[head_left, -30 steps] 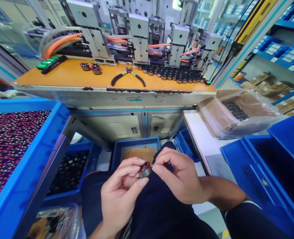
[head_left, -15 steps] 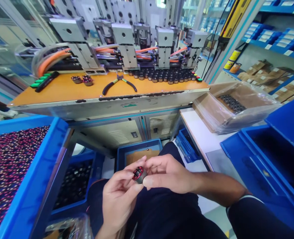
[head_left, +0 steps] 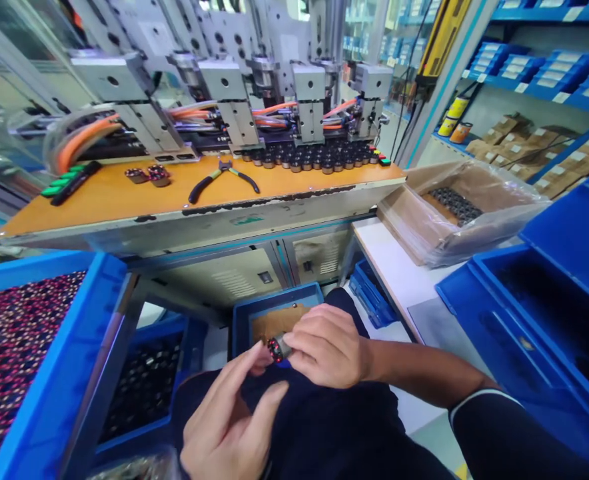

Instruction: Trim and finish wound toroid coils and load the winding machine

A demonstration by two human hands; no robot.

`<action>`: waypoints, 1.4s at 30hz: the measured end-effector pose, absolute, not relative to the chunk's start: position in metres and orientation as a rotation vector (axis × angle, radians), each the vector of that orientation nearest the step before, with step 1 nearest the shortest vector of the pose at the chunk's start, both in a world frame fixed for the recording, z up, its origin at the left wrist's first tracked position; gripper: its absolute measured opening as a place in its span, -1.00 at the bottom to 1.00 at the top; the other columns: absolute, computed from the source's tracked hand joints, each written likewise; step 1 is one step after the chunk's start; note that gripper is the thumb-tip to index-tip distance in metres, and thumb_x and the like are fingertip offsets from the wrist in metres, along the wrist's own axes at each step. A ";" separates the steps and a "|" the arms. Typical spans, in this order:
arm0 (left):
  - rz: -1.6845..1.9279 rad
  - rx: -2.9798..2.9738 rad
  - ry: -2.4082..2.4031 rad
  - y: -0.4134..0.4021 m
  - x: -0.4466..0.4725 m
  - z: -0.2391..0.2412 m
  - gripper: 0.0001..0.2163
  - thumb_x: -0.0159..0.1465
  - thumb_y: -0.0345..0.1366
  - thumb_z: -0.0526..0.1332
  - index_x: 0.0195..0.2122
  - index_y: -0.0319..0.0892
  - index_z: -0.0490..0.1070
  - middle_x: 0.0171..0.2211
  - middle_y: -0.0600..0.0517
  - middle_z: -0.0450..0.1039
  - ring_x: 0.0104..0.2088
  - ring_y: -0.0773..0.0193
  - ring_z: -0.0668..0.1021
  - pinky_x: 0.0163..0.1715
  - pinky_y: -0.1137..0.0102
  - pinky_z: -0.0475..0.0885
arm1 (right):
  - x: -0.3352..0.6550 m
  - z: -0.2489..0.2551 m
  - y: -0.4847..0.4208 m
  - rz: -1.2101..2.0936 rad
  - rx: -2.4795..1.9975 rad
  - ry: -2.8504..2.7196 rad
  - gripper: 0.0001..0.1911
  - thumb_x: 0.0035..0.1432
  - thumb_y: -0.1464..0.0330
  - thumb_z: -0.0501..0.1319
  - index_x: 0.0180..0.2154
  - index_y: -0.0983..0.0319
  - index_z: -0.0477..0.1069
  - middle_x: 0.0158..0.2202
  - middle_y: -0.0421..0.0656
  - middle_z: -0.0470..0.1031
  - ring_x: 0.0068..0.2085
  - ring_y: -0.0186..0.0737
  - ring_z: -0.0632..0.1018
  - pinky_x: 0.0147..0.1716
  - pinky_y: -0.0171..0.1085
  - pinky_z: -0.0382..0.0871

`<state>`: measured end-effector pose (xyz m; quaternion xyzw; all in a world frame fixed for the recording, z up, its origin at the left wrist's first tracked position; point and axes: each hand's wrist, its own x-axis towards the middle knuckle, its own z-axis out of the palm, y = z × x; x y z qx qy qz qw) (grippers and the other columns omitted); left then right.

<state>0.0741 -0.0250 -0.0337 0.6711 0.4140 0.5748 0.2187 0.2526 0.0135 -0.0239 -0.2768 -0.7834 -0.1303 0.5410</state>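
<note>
Over my lap, my right hand [head_left: 327, 345] grips a small cylindrical motor part [head_left: 276, 349] by its grey side. Its end with red and black segments faces left. My left hand [head_left: 232, 417] is open beside it, thumb and fingers spread apart. The left fingertips come close to the segmented end; whether they touch it I cannot tell. The right fingers cover the other end of the part.
Ahead, an orange bench [head_left: 177, 200] bears pliers [head_left: 223, 175], several dark cylindrical parts [head_left: 309, 158] and machine blocks. Left is a blue bin [head_left: 107, 287] of red-and-black parts; a blue tray [head_left: 319, 293] lies below the bench. A carton [head_left: 404, 230] stands right.
My left hand has let go of the motor part and opened, moving down and left. My right hand now holds the part alone, turned with its segmented end leftward. The view has shifted slightly.
</note>
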 end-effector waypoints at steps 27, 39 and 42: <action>1.355 1.930 1.065 -0.015 0.056 -0.006 -0.76 0.22 -0.49 0.32 -0.13 -0.04 0.53 -0.10 0.04 0.61 -0.11 0.29 0.66 -0.09 0.47 0.58 | 0.294 0.030 0.011 0.396 -0.885 -1.796 -0.93 0.27 0.45 0.24 -0.21 0.23 0.50 -0.33 -0.15 0.49 -0.29 -0.30 0.52 -0.30 -0.30 0.44; 1.331 2.136 1.034 -0.021 0.032 0.005 -0.76 0.22 -0.49 0.31 -0.13 -0.06 0.53 -0.13 0.01 0.64 -0.15 0.26 0.68 -0.10 0.46 0.58 | 0.253 0.045 0.032 0.554 -0.645 -2.577 -0.73 0.36 0.42 0.12 -0.39 0.31 0.47 -0.42 -0.17 0.50 -0.36 -0.32 0.48 -0.30 -0.30 0.36; 1.331 2.124 0.996 -0.022 0.023 0.005 -0.72 0.20 -0.54 0.31 -0.12 -0.05 0.55 -0.09 0.00 0.63 -0.15 0.25 0.68 -0.13 0.45 0.60 | 0.250 0.054 0.044 1.350 -0.720 -2.478 -0.78 0.33 0.45 0.15 -0.36 0.31 0.50 -0.42 -0.22 0.55 -0.35 -0.39 0.55 -0.32 -0.42 0.38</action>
